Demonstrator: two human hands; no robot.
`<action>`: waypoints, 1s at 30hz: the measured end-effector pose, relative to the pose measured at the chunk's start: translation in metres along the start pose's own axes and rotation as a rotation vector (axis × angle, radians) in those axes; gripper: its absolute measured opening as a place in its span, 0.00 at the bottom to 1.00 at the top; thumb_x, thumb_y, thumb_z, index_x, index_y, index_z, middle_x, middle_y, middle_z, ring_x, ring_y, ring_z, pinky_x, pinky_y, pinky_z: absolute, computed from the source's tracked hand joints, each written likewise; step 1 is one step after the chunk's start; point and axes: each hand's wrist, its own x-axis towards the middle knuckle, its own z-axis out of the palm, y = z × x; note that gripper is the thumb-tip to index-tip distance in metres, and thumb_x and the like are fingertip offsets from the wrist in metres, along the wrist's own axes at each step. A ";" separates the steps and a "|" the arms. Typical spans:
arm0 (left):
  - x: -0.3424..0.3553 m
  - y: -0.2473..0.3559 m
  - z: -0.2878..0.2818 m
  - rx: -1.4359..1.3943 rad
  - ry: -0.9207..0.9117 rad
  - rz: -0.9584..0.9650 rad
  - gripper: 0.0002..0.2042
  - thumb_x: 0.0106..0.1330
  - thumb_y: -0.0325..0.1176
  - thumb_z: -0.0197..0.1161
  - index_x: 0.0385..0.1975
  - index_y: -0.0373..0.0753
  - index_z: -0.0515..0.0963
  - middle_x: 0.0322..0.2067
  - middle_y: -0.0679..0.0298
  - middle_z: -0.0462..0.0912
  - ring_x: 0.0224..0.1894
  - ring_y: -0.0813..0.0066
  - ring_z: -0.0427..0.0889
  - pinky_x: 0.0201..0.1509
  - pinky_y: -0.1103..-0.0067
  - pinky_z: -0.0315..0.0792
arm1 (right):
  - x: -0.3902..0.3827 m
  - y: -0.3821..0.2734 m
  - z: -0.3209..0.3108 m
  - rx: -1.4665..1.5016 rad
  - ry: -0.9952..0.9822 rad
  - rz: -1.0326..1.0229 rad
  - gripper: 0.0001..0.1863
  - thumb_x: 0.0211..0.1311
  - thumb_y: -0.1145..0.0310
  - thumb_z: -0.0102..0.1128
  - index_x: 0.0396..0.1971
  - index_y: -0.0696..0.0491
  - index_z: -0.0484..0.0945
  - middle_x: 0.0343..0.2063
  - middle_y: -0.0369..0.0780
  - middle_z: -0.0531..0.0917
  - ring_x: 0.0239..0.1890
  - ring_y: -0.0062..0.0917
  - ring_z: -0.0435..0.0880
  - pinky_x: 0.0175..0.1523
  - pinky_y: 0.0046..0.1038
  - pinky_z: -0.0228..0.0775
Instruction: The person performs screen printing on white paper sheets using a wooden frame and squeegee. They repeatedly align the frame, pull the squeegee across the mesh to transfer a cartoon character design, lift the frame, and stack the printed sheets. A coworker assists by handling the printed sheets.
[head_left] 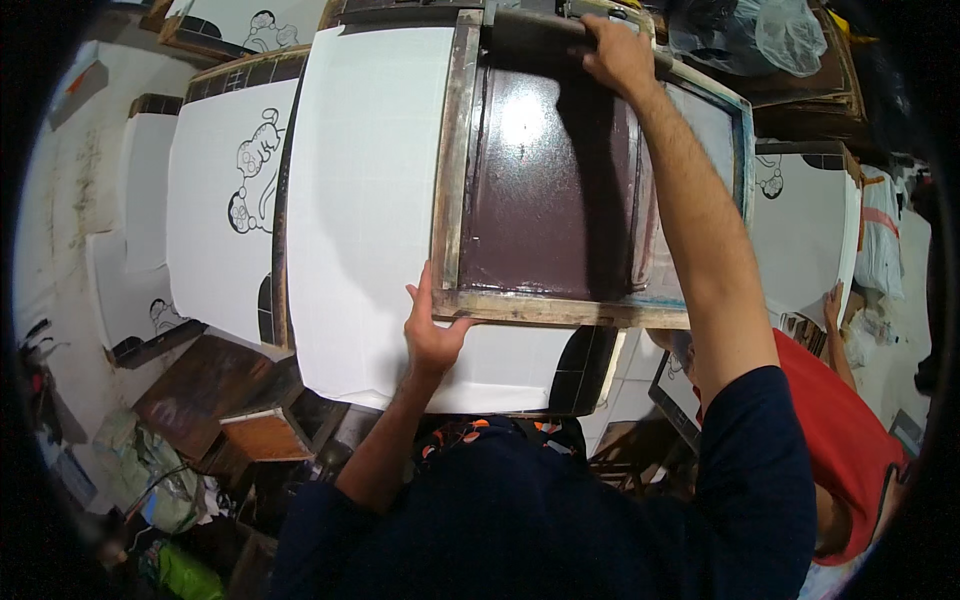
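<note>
A wooden screen printing frame [455, 190] lies over a white cloth [365, 160] spread on a board. Its mesh [545, 190] is dark maroon and glossy, with a bright light reflection and the shadow of my arm across it. At the near left corner, my left hand [432, 342] grips the wood, its thumb along the near edge and a finger up the left side. Stretched to the far end, my right hand [618, 58] is closed around a long dark squeegee [525, 35]. The squeegee lies crosswise near the frame's far edge; its lower edge is hard to see.
Boards with white printed cloth [215, 180] stand to the left, and another printed cloth [805, 215] lies to the right. A person in a red shirt [835, 430] is close at my right. Plastic bags [770, 35] sit at the far right. Wooden boxes [265, 435] crowd the lower left.
</note>
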 end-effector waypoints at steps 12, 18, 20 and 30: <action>0.000 0.001 0.001 0.074 0.032 0.058 0.49 0.50 0.26 0.82 0.72 0.27 0.59 0.53 0.46 0.84 0.56 0.58 0.85 0.74 0.64 0.65 | -0.088 -0.025 0.000 0.170 0.279 -0.042 0.28 0.44 0.69 0.78 0.50 0.42 0.83 0.43 0.35 0.84 0.51 0.35 0.80 0.58 0.41 0.66; -0.001 0.001 -0.001 -0.007 0.015 0.010 0.50 0.50 0.24 0.82 0.73 0.29 0.58 0.55 0.47 0.83 0.57 0.60 0.84 0.70 0.66 0.70 | -0.039 -0.016 0.007 0.106 0.338 -0.021 0.26 0.47 0.66 0.77 0.51 0.40 0.84 0.45 0.34 0.85 0.53 0.33 0.81 0.58 0.40 0.67; -0.002 0.001 -0.001 -0.055 0.006 -0.040 0.50 0.50 0.23 0.81 0.74 0.30 0.58 0.55 0.48 0.83 0.58 0.62 0.83 0.70 0.66 0.70 | -0.052 -0.019 0.005 0.082 0.256 0.013 0.26 0.47 0.66 0.77 0.51 0.40 0.84 0.45 0.34 0.85 0.53 0.33 0.81 0.57 0.40 0.67; -0.001 -0.004 -0.004 0.009 -0.028 -0.053 0.52 0.49 0.26 0.83 0.75 0.34 0.57 0.56 0.50 0.83 0.56 0.64 0.84 0.63 0.71 0.77 | -0.331 -0.128 -0.060 0.386 0.028 0.121 0.31 0.37 0.80 0.69 0.49 0.46 0.83 0.41 0.37 0.81 0.49 0.37 0.78 0.57 0.41 0.65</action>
